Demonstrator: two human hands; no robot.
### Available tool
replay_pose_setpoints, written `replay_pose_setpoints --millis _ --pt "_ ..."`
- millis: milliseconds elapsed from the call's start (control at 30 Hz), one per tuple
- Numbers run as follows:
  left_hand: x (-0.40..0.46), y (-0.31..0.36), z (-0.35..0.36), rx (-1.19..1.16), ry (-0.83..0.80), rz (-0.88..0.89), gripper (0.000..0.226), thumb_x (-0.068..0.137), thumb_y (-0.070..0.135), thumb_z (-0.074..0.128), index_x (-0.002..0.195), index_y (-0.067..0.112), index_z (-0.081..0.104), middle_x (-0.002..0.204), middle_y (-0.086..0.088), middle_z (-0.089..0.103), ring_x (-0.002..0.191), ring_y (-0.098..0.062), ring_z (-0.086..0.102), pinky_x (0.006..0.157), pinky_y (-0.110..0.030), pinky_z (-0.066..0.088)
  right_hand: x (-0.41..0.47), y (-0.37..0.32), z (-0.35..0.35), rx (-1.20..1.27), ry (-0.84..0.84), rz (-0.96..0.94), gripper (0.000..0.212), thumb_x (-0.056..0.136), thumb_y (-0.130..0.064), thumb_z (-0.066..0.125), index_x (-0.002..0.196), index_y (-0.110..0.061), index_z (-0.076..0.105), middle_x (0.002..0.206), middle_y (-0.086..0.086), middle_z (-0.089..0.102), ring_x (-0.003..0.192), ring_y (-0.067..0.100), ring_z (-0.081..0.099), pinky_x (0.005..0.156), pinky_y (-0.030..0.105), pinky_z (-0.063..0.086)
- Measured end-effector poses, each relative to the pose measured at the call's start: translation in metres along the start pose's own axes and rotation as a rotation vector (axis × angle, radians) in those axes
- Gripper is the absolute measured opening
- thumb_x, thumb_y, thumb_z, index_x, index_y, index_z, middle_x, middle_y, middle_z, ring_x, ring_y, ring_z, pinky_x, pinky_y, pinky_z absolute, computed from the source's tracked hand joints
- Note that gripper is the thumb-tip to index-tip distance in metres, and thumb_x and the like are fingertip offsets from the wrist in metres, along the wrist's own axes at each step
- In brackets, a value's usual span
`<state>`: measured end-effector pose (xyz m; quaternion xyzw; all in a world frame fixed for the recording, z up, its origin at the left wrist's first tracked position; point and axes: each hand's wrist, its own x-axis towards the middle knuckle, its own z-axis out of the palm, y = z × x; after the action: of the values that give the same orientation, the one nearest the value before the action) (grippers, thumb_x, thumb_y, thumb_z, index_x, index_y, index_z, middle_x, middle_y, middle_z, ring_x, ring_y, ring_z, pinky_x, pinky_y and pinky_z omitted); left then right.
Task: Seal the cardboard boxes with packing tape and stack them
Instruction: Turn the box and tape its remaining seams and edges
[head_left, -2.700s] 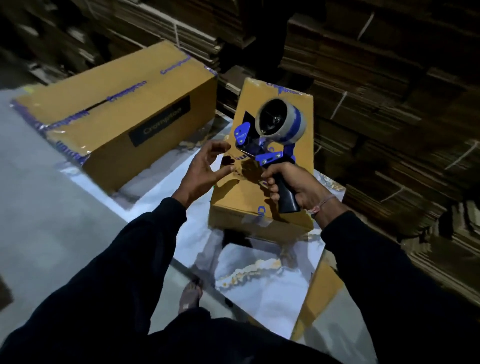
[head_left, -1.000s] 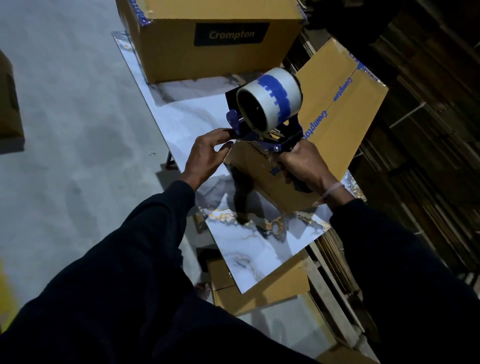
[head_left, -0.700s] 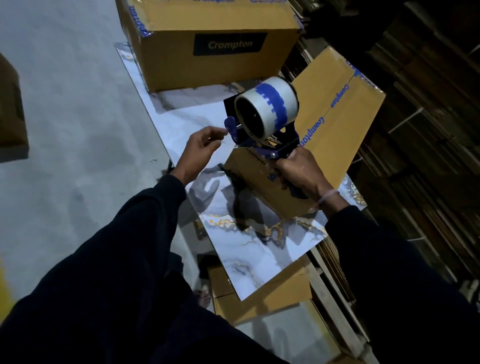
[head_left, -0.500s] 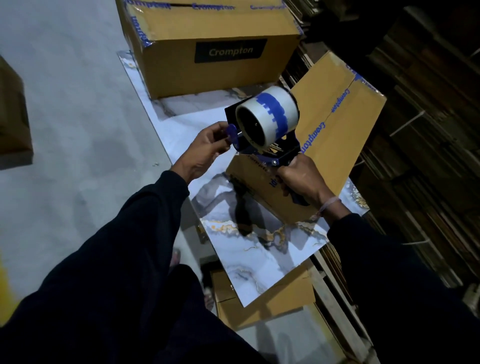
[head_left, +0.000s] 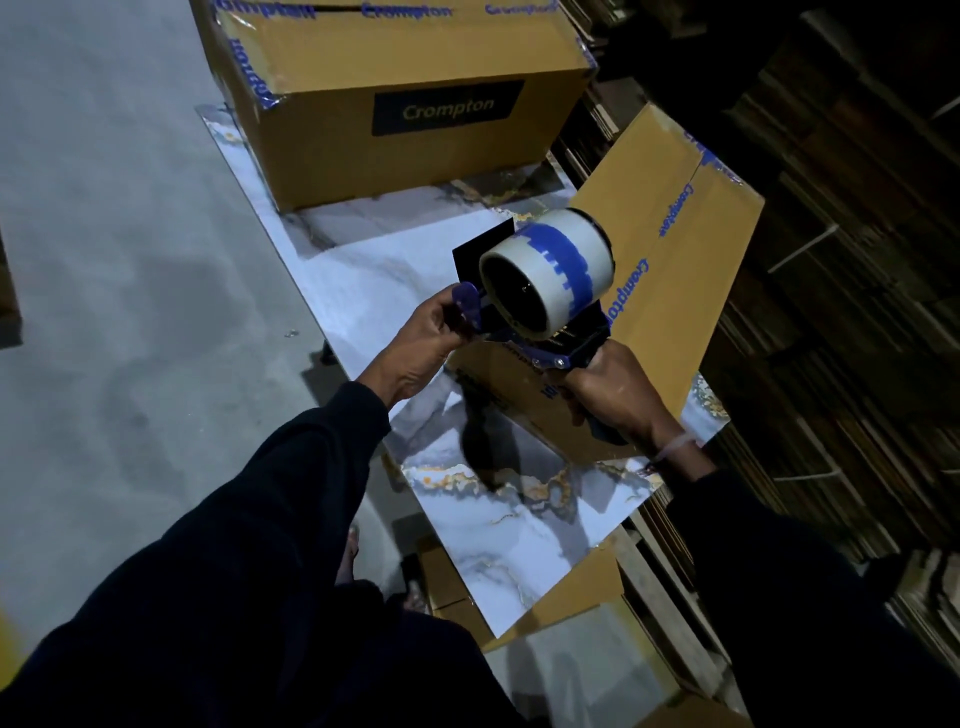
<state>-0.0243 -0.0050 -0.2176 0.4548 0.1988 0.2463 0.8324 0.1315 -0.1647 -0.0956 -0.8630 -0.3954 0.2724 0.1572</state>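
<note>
Your right hand (head_left: 605, 389) is gripping the tape dispenser (head_left: 540, 291) by its handle, roll axis pointing lower-left; your left hand (head_left: 421, 348) is pinching its blue front tab.

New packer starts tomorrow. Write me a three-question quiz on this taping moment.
1. True or false: the right hand grips the tape dispenser by its handle.
2. What does the left hand pinch? A) a box flap B) the dispenser's blue front tab C) nothing
3. Fill in: the brand label on the large box reads ____.

Key: 1 true; 2 B; 3 Crompton. The smaller box lies under the dispenser on the marble-patterned table.
</note>
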Motion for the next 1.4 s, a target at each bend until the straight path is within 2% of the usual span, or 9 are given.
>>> replay_pose_setpoints --millis 167,367,467,600,767,933,1133,1267,1400 --pt "0.000 -0.002 0.002 0.105 0.024 0.075 0.077 0.084 -0.033 0.051 0.094 0.039 0.073 0.094 0.009 0.062 0.104 -0.026 0.055 0.094 -0.038 0.052 0.002 0.001 0.000 0.012 -0.001 -0.009 0.029 0.080 -0.016 0.066 0.054 -0.004 0.064 0.049 0.013 0.064 0.049 0.026 0.065 0.061 0.040 0.054" --pt "-0.008 -0.007 0.011 0.117 0.149 0.159 0.044 0.090 -0.015 0.067 0.123 0.013 0.066 0.121 -0.011 0.068 0.113 -0.023 0.065 0.100 -0.037 0.054 -0.005 -0.003 -0.005 0.122 -0.040 -0.037 0.031 0.086 -0.010 0.062 0.055 -0.004 0.061 0.048 0.012 0.063 0.043 0.021 0.056 0.050 0.029 0.044" --pt "-0.011 -0.009 0.015 0.136 0.178 0.205 0.047 0.091 -0.013 0.067 0.128 0.016 0.066 0.129 -0.018 0.067 0.118 -0.026 0.065 0.104 -0.043 0.054 -0.003 0.004 -0.008 0.280 -0.094 -0.044 0.019 0.089 -0.008 0.064 0.077 0.006 0.064 0.051 0.008 0.059 0.045 0.026 0.052 0.048 0.030 0.042" --pt "-0.015 -0.011 0.024 0.172 0.232 0.220 0.038 0.092 -0.017 0.062 0.127 -0.002 0.060 0.122 -0.010 0.068 0.110 -0.018 0.066 0.097 -0.034 0.054 -0.002 0.010 -0.009 0.351 -0.139 -0.065 0.019 0.091 -0.008 0.064 0.100 0.008 0.064 0.056 0.002 0.056 0.048 0.024 0.047 0.048 0.031 0.039" --pt "-0.015 -0.016 0.030 0.233 0.298 0.264 0.029 0.091 -0.021 0.055 0.119 -0.011 0.056 0.115 -0.006 0.067 0.104 -0.010 0.066 0.097 -0.033 0.054 0.000 0.011 -0.010 0.345 -0.141 -0.057 0.022 0.089 -0.012 0.063 0.094 0.009 0.062 0.062 0.012 0.058 0.050 0.024 0.049 0.053 0.036 0.042" --pt "-0.017 -0.014 0.043 0.202 0.330 0.285 0.040 0.094 -0.014 0.062 0.129 0.005 0.062 0.130 -0.017 0.068 0.113 -0.016 0.068 0.101 -0.037 0.056 -0.006 0.007 -0.028 0.191 -0.148 -0.062 0.034 0.089 -0.031 0.067 0.072 -0.002 0.065 0.061 0.010 0.065 0.052 0.023 0.058 0.059 0.037 0.048" --pt "-0.018 -0.021 0.055 0.254 0.313 0.261 0.047 0.090 -0.022 0.060 0.089 0.025 0.065 0.098 0.003 0.069 0.099 -0.017 0.066 0.096 -0.036 0.056 -0.012 0.047 -0.043 0.064 -0.046 -0.124 0.048 0.096 -0.051 0.066 0.078 -0.006 0.064 0.065 0.009 0.065 0.054 0.014 0.051 0.062 0.038 0.039" --pt "-0.019 -0.026 0.062 0.219 0.334 0.276 0.041 0.090 -0.022 0.059 0.096 0.018 0.062 0.099 0.006 0.069 0.102 -0.018 0.066 0.100 -0.040 0.056 -0.011 0.063 -0.040 0.164 -0.091 -0.209 0.035 0.098 -0.048 0.069 0.074 -0.023 0.061 0.061 -0.007 0.055 0.055 0.008 0.048 0.061 0.033 0.035" --pt "-0.019 -0.030 0.066 0.199 0.340 0.297 0.035 0.093 -0.020 0.057 0.114 0.007 0.063 0.118 -0.013 0.069 0.114 -0.022 0.066 0.101 -0.036 0.055 -0.012 0.072 -0.036 0.233 -0.065 -0.276 0.039 0.099 -0.041 0.069 0.078 -0.009 0.061 0.059 -0.010 0.049 0.054 0.007 0.042 0.056 0.026 0.031"
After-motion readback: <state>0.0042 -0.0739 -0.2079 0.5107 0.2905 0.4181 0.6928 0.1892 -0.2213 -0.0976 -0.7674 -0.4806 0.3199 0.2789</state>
